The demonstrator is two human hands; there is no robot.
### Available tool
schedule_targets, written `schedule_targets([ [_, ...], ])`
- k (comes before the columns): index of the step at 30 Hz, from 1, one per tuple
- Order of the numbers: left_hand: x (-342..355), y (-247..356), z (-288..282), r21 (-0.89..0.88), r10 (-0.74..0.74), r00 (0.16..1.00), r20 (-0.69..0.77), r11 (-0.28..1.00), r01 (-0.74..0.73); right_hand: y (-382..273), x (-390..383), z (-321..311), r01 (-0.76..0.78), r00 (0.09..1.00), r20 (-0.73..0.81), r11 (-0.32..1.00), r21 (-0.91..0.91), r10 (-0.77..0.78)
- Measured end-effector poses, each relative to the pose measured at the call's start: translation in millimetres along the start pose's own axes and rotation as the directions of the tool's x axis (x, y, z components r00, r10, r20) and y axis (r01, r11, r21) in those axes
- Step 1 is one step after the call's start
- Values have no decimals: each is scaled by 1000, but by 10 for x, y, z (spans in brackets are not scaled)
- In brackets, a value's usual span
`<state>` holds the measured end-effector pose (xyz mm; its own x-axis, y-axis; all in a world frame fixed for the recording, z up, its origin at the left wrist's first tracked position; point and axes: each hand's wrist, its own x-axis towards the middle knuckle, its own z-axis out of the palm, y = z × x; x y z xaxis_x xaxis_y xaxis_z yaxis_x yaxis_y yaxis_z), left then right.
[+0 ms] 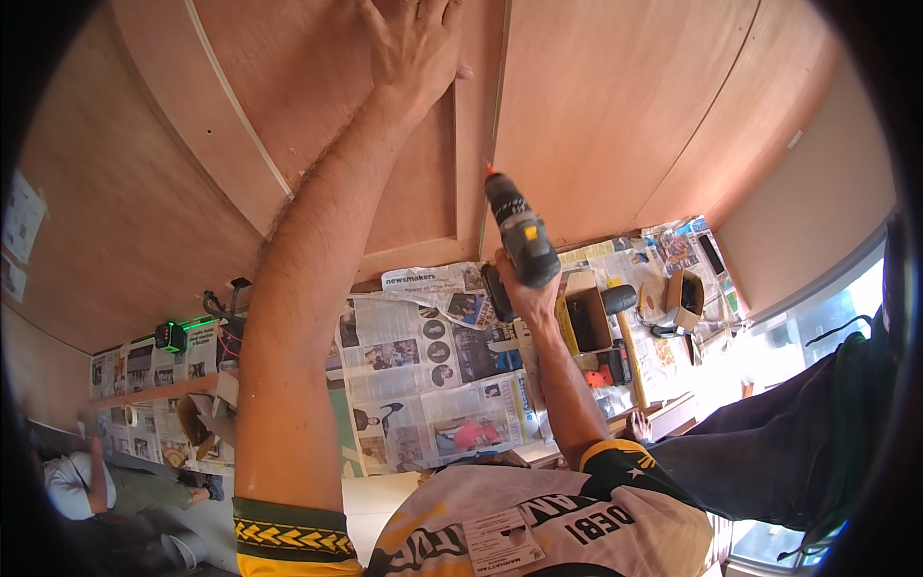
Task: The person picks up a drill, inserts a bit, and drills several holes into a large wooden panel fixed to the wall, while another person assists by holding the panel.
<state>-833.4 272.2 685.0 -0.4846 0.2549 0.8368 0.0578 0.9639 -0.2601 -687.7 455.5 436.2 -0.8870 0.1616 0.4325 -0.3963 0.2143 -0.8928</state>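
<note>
We see the left hand [415, 43] laid against the wooden wall [596, 106], fingers spread, with hold of nothing that we can make out; the top edge cuts off its fingertips and its palm is hidden. The right hand [532, 296] is wrapped around the cordless drill [522, 231], which is right of the left forearm, its red tip near the edge of an upright strip [470, 144]. We cannot tell whether that tip touches the wood; the drill's body hides most of the gripping fingers. Below, newspapers [385, 327] lie under 2 open boxes at right, their contents too dark for us to read, and a mallet [620, 299] beside 1 of them. At far left, 1 other person [77, 489] is dim and partly cut off. A dark-trousered leg [750, 452] runs into the black rim at right.
</note>
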Motion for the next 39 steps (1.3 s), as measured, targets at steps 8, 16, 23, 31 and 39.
schedule_targets([
  [8,42,-36,-50,-44,25,999,29,999,-23,-331,568,48,49,999,-3,999,-8,-49],
  [16,50,-33,-101,-86,21,996,82,996,-14,-387,597,64,58,998,-24,997,-41,-59],
  [23,-1,-140,81,-159,94,995,-31,983,-97,-440,582,61,20,1000,-20,997,-72,-22],
  [31,-6,-355,310,-135,185,946,-265,965,-226,-473,615,-9,-62,998,-30,986,-152,58],
  [39,-51,-435,79,-112,276,949,-154,949,-294,-369,634,54,-20,998,-66,976,-217,6],
])
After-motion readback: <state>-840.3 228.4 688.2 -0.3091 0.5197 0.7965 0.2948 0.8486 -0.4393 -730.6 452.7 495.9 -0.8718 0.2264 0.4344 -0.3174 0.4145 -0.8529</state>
